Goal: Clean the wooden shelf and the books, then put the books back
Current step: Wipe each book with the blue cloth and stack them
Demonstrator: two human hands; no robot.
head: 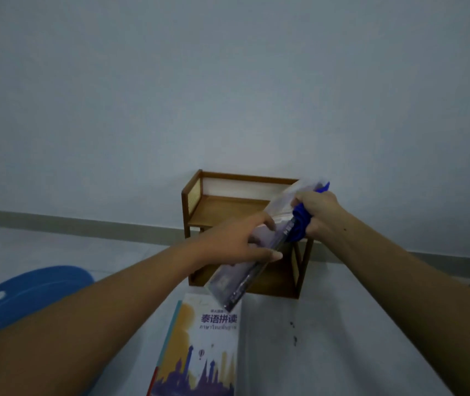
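I see a blue plastic seat (pixel 28 295) at lower left. A grey skirting strip (pixel 85 224) runs beneath the pale wall (pixel 228 81).

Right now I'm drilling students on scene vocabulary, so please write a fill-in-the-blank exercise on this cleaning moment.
1. The cloth crumpled in the right hand is ____ in colour.
2. The left hand holds the tilted book in front of the wooden shelf, while the second book lies flat with its cover facing ____.
3. The books in view number ____.

Missing words: blue; up; two.
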